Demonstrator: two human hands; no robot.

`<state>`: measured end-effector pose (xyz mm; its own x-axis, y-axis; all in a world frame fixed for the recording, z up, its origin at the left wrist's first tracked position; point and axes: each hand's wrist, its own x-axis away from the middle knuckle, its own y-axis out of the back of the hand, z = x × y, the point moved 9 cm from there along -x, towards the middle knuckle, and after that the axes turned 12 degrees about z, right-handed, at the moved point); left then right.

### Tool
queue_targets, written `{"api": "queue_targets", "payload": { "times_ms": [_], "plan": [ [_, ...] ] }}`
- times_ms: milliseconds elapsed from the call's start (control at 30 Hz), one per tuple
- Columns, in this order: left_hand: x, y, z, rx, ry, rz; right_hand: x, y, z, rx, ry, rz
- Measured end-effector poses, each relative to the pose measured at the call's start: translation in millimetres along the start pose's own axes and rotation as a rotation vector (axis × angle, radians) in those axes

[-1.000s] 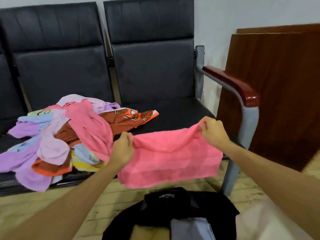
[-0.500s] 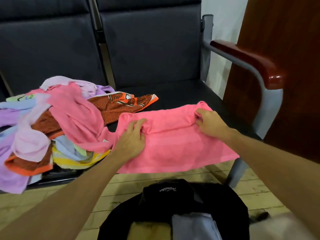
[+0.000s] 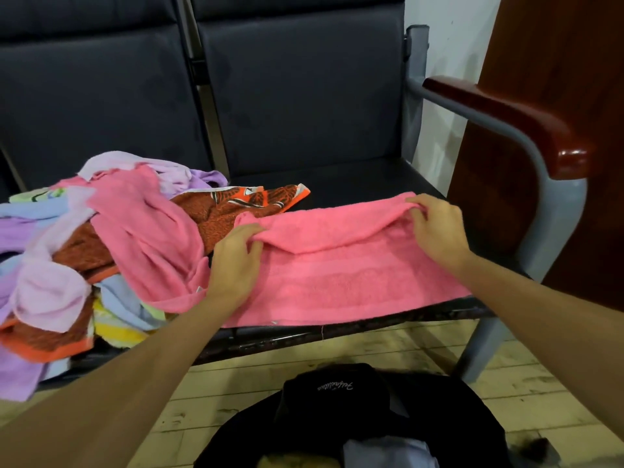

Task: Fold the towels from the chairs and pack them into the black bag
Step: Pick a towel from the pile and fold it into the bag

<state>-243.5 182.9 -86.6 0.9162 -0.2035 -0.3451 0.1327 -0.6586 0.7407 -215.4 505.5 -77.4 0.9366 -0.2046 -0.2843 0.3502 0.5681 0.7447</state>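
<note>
The pink towel (image 3: 354,282) lies spread on the dark chair seat (image 3: 354,177), far edge doubled over. Left hand (image 3: 236,261) and right hand (image 3: 435,231): each grip pinched on that fold. Left of the towel, a towel pile (image 3: 101,238); in front, on the tiled floor (image 3: 388,342), the black bag (image 3: 337,417); right, a wooden armrest (image 3: 506,109).

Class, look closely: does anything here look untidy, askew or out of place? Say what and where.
The towel heap on the left seat is jumbled, with ends hanging over the front edge. The pink towel has a folded-over edge that sags unevenly between the left hand and right hand.
</note>
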Motion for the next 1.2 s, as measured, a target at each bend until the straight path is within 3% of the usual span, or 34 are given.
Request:
{"api": "queue_targets", "payload": {
  "times_ms": [367,567,900,1200],
  "plan": [
    [57,57,-23,0.045,-0.017,-0.038,53,59,25,0.041,0.054,0.031],
    [70,48,-16,-0.089,-0.028,0.214,76,51,23,0.245,0.163,0.217],
    [86,48,-38,-0.166,-0.166,0.321,89,57,27,0.339,0.254,0.321],
    [85,38,-35,-0.22,-0.079,0.414,95,55,13,0.37,0.191,0.444]
  ]
}}
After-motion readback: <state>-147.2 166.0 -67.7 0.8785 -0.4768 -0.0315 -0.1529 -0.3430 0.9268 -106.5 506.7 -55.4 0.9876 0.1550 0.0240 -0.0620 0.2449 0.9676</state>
